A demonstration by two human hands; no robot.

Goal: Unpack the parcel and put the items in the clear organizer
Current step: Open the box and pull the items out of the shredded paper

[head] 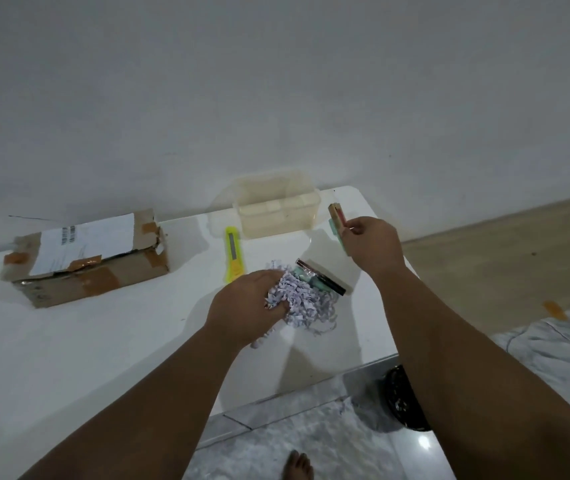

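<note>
The torn cardboard parcel (86, 261) with a white label lies at the left of the white table (103, 341). The clear organizer (278, 209) stands at the table's far edge, with nothing visible inside. My left hand (245, 306) is closed around a clump of pale shredded paper filler (306, 299) at the table's middle. Beside the filler lies a small clear packet (321, 278) with green and dark items inside. My right hand (373, 244) holds a small flat tan and green item (337, 216) upright, just right of the organizer.
A yellow utility knife (233, 254) lies between the parcel and the organizer. The wall rises right behind the table. A dark round bin (404, 396) sits on the floor below the table's right corner, and a bare foot (299, 464) shows at the bottom.
</note>
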